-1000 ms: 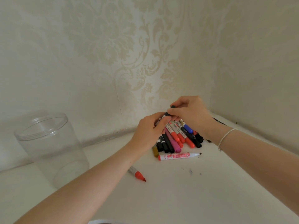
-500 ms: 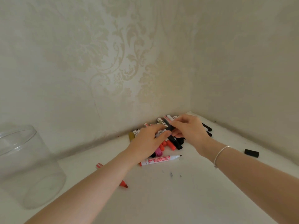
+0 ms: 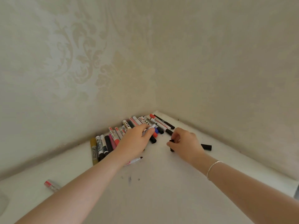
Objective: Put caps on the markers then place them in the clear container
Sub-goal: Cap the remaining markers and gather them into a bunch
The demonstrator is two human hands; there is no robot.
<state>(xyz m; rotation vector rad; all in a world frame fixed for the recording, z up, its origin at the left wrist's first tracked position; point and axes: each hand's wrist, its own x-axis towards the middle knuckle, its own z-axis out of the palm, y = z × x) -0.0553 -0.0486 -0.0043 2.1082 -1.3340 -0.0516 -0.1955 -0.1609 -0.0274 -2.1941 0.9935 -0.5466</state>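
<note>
A row of several markers (image 3: 111, 141) lies along the wall into the corner of the white table. My left hand (image 3: 134, 143) rests over the middle of the row and holds a white marker (image 3: 149, 129) between thumb and fingers. My right hand (image 3: 186, 143) pinches a black cap (image 3: 171, 147) just right of the pile. An uncapped white marker (image 3: 135, 160) pokes out under my left wrist. Another black cap (image 3: 206, 147) lies behind my right hand. Only a sliver of the clear container (image 3: 2, 202) shows at the left edge.
A marker with a red end (image 3: 51, 185) lies alone at the front left, partly behind my left forearm. Small dark ink specks (image 3: 130, 178) dot the table (image 3: 153, 199) between my arms. Patterned walls meet in the corner behind the pile.
My hands have come apart: the right one drew back to the right with the black cap, the left stayed on the pile holding the white marker. The view swung right, so the container left the frame.
</note>
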